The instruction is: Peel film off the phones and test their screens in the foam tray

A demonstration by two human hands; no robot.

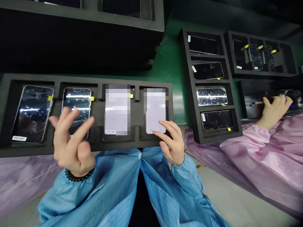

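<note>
A black foam tray (94, 145) with phones in its compartments lies in front of me. My left hand (74, 143) hovers over the second compartment with fingers spread, partly covering a dark-screened phone (77, 96). At the far left lies another dark phone (33, 115) with a white label and a yellow tab. The third compartment holds a phone with a lit, pale screen (113, 118), partly pixelated. My right hand (173, 142) has its fingers stretched over the lower end of the lit phone (153, 118) in the rightmost compartment, fingertips at its screen; it grips nothing.
To the right, a second foam tray (214, 83) holds several phones, with another tray (262, 71) beyond it. A co-worker's hand (276, 110) in a pink sleeve (251, 138) works at the right. Stacked black foam trays (78, 41) rise at the upper left, on the green table (174, 60).
</note>
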